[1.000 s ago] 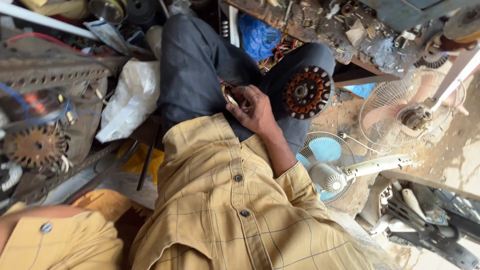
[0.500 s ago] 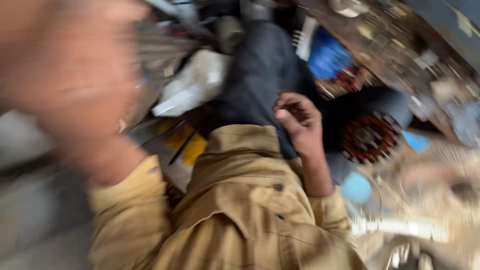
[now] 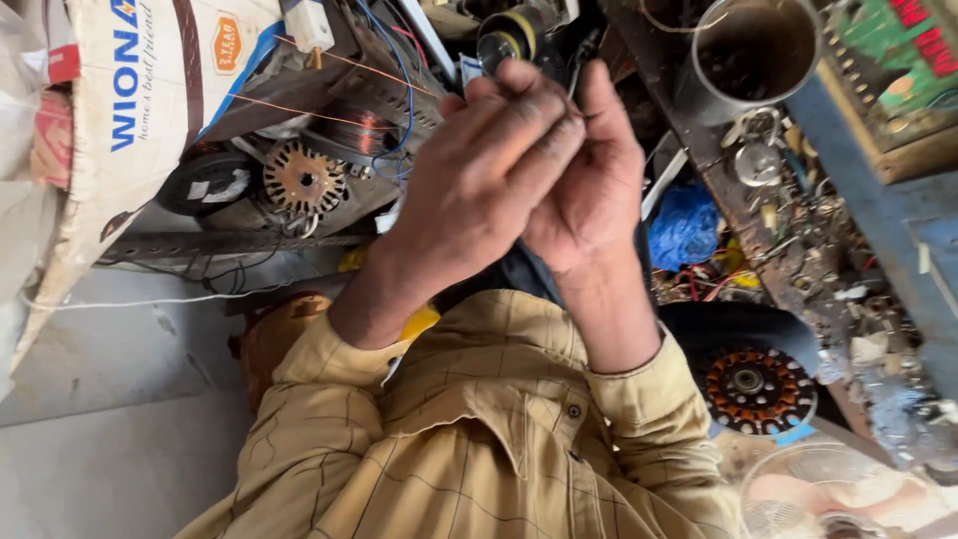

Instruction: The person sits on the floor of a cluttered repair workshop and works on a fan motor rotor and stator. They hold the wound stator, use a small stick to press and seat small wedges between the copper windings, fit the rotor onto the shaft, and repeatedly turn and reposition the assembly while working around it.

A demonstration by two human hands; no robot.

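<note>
My left hand (image 3: 477, 180) and my right hand (image 3: 597, 175) are raised close to the camera, their fingertips pressed together. A fine copper wire (image 3: 384, 74) runs from the clutter at the upper left towards my left thumb, and both hands seem to pinch it. The wire is hidden at the fingertips themselves. Below the hands are my yellow checked shirt (image 3: 479, 439) and dark trousers. A round fan stator with copper windings (image 3: 754, 387) rests by my right knee, apart from both hands.
A printed white sack (image 3: 150, 100) leans at the upper left beside a motor part with a toothed copper-coloured core (image 3: 301, 180). A metal tin (image 3: 746, 50), blue cloth (image 3: 684, 228) and small scrap crowd the bench (image 3: 848, 250) at right. A fan guard (image 3: 828, 494) lies at the lower right.
My right hand has come up from my lap beside the stator. My left hand has swung in from the left, and both now meet close to the camera.
</note>
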